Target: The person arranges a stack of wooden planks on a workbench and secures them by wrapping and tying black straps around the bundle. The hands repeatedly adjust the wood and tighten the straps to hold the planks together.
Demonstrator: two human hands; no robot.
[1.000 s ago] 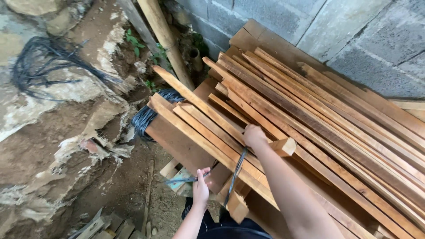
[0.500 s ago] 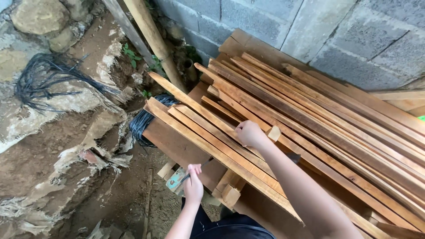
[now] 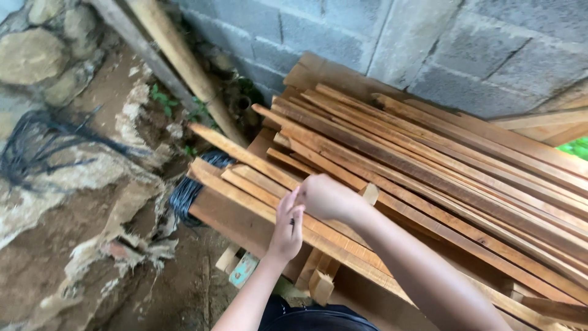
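The left hand [image 3: 286,228] has come up from low beside the stack of wooden slats [image 3: 429,178] and now meets the right hand [image 3: 324,197] at the near edge of that stack, fingers raised against the right hand's knuckles. A second ago it hung lower, with a thin dark wire or strap running between the two hands; now that strand barely shows, only a dark sliver between the left fingers, so the hands have closed the gap along it. The right hand has stayed on the same spot on the stack throughout, curled into a loose fist over a slat; whether it pinches the strand or the wood I cannot tell. The left hand's fingers are narrow, nearly closed, apparently nipping that dark sliver.

The stack of slats lies slanted on a broad plank [image 3: 245,224], leaning toward a grey block wall [image 3: 380,43] behind it. A short wooden block [image 3: 369,194] sits on the stack just beyond the right hand. Left of the stack, a coil of dark wire [image 3: 187,191] is tucked against the plank's end, and further left are rough rock and earth [image 3: 67,202] with black cables [image 3: 37,147] draped over them. Two poles [image 3: 177,61] lean against the wall above the coil. Under the stack lie offcuts [image 3: 321,283] and a pale green scrap [image 3: 244,270], crowding the ground near the person's legs.
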